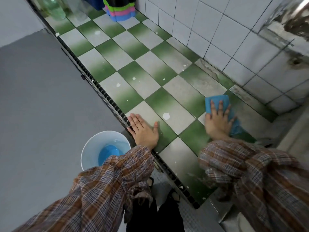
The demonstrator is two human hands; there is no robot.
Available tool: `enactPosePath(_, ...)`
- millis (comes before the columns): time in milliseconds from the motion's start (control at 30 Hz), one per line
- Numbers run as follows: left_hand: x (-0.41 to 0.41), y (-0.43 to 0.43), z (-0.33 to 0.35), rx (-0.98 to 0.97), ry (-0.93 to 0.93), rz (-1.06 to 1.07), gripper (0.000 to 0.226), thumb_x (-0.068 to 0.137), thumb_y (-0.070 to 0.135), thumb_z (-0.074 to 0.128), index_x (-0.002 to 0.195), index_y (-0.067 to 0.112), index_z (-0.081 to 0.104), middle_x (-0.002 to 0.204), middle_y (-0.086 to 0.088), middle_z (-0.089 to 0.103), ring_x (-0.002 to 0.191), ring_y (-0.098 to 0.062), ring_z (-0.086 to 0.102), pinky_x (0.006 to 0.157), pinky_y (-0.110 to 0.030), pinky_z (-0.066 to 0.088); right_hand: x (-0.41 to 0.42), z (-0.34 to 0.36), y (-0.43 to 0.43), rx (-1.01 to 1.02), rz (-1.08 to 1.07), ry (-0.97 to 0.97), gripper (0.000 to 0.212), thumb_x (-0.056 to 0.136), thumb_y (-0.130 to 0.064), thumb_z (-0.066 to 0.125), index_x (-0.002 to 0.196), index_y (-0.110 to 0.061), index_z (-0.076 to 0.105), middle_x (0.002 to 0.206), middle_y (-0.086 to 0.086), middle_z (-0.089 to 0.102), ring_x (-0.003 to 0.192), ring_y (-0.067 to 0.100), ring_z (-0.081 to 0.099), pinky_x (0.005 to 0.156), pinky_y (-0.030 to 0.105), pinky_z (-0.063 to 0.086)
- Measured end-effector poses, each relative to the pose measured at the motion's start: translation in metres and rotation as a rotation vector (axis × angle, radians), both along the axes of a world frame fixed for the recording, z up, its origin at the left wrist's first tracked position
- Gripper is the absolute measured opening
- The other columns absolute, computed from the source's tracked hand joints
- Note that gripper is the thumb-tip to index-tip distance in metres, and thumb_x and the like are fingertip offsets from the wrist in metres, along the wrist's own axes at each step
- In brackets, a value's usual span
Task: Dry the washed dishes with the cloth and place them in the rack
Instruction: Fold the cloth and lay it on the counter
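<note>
While my left hand [144, 131] lay flat, fingers straight, on the tiled counter's [150, 76] near edge, my right hand [217, 121] pressed spread fingers on the blue cloth [216, 98] far right by the wall, its length running along my fingers, no dishes in sight.

The person wears a loose long-sleeved shirt in a fine plaid of brown, rust, grey-blue and white. The left sleeve [107, 178] and the right sleeve [242, 164] are wide and baggy, with soft folds, and gather at cuffs that end at the wrists. The left grip [143, 129] and right grip [217, 119] are bare. Lower down are black trousers [145, 215] and dark-strapped footwear [173, 195], its kind unclear.
</note>
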State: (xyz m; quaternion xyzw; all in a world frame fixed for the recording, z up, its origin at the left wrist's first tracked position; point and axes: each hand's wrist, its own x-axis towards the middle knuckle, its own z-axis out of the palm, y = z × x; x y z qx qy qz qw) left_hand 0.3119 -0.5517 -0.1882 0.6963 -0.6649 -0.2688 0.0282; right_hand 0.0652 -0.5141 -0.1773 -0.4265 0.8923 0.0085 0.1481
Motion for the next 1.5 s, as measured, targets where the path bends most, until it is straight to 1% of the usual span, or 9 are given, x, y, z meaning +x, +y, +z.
enactPosePath(167, 0.003, -0.001, 0.003, 0.016, 0.025, -0.009, 0.084, 0.100, 0.051, 0.028, 0.149, -0.001, -0.015, 0.158, -0.017, -0.023, 0.146, -0.030, -0.023, 0.116, -0.048, -0.012, 0.091, -0.004, 0.051, -0.038, 0.089, 0.002, 0.059, 0.098, -0.041, 0.008, 0.153, -0.034, -0.010, 0.161, -0.002, -0.016, 0.148, 0.028, -0.015, 0.117, 0.058, -0.009)
enactPosePath(333, 0.003, 0.001, 0.007, 0.037, 0.018, 0.000, 0.085, 0.099, 0.051, 0.033, 0.150, 0.000, -0.013, 0.160, -0.016, -0.019, 0.147, -0.030, -0.020, 0.117, -0.048, -0.010, 0.172, -0.009, 0.100, -0.076, 0.158, -0.055, 0.061, 0.094, -0.043, 0.020, 0.154, -0.032, 0.019, 0.162, 0.000, 0.012, 0.150, 0.028, 0.006, 0.117, 0.053, -0.006)
enactPosePath(467, 0.005, 0.003, 0.010, -0.005, -0.013, 0.000, 0.085, 0.099, 0.051, 0.034, 0.151, 0.001, -0.011, 0.161, -0.016, -0.015, 0.148, -0.031, -0.015, 0.120, -0.047, -0.005, 0.185, -0.015, 0.108, -0.084, 0.110, -0.042, 0.060, 0.095, -0.045, 0.016, 0.154, -0.037, 0.009, 0.163, -0.005, 0.004, 0.149, 0.022, -0.005, 0.118, 0.051, -0.010)
enactPosePath(633, 0.004, 0.005, 0.005, -0.031, -0.077, -0.019, 0.082, 0.099, 0.052, 0.031, 0.151, -0.003, 0.000, 0.161, -0.021, -0.001, 0.149, -0.035, -0.001, 0.119, -0.049, -0.003, 0.161, -0.011, 0.091, -0.082, -0.033, -0.055, 0.058, 0.097, -0.043, 0.015, 0.152, -0.042, -0.002, 0.160, -0.011, -0.012, 0.149, 0.023, -0.010, 0.116, 0.054, -0.009)
enactPosePath(733, 0.004, -0.001, 0.001, -0.136, -0.159, -0.033, 0.075, 0.095, 0.052, 0.028, 0.138, -0.007, 0.044, 0.143, -0.024, 0.047, 0.134, -0.037, 0.043, 0.113, -0.054, 0.027, 0.111, -0.006, 0.065, -0.058, -0.264, -0.102, 0.058, 0.103, -0.039, 0.021, 0.154, -0.036, -0.008, 0.162, -0.004, -0.016, 0.148, 0.028, -0.015, 0.117, 0.057, -0.008)
enactPosePath(800, 0.008, -0.011, -0.006, -0.201, -0.148, -0.051, 0.072, 0.091, 0.051, 0.028, 0.121, -0.007, 0.060, 0.124, -0.024, 0.062, 0.117, -0.038, 0.058, 0.103, -0.057, 0.039, 0.076, -0.005, 0.046, 0.000, -0.329, -0.119, 0.059, 0.104, -0.042, 0.017, 0.153, -0.034, -0.013, 0.161, -0.002, -0.022, 0.146, 0.030, -0.021, 0.116, 0.057, -0.010)
enactPosePath(1000, 0.012, -0.024, -0.027, -0.369, -0.097, -0.098, 0.070, 0.096, 0.048, 0.027, 0.131, -0.008, 0.051, 0.131, -0.026, 0.057, 0.122, -0.039, 0.054, 0.106, -0.051, 0.038, -0.005, 0.004, -0.008, 0.035, -0.354, -0.124, 0.056, 0.103, -0.044, 0.011, 0.152, -0.034, -0.014, 0.159, -0.002, -0.026, 0.145, 0.034, -0.025, 0.114, 0.056, -0.015)
enactPosePath(1233, 0.010, -0.026, -0.035, -0.428, -0.106, -0.117, 0.070, 0.099, 0.045, 0.025, 0.142, -0.009, 0.037, 0.147, -0.025, 0.041, 0.138, -0.037, 0.037, 0.116, -0.043, 0.006, -0.016, -0.005, -0.036, -0.033, -0.157, -0.021, 0.054, 0.104, -0.042, 0.009, 0.154, -0.035, -0.008, 0.162, -0.003, -0.018, 0.148, 0.029, -0.017, 0.116, 0.058, -0.011)
enactPosePath(1500, 0.010, -0.023, -0.018, -0.307, -0.078, -0.136, 0.069, 0.099, 0.045, 0.025, 0.139, -0.008, 0.042, 0.142, -0.023, 0.048, 0.134, -0.036, 0.044, 0.113, -0.051, 0.028, 0.088, -0.011, -0.015, -0.051, 0.291, 0.105, 0.055, 0.099, -0.041, 0.013, 0.144, -0.045, -0.018, 0.161, -0.012, -0.013, 0.149, 0.022, -0.013, 0.115, 0.053, -0.012)
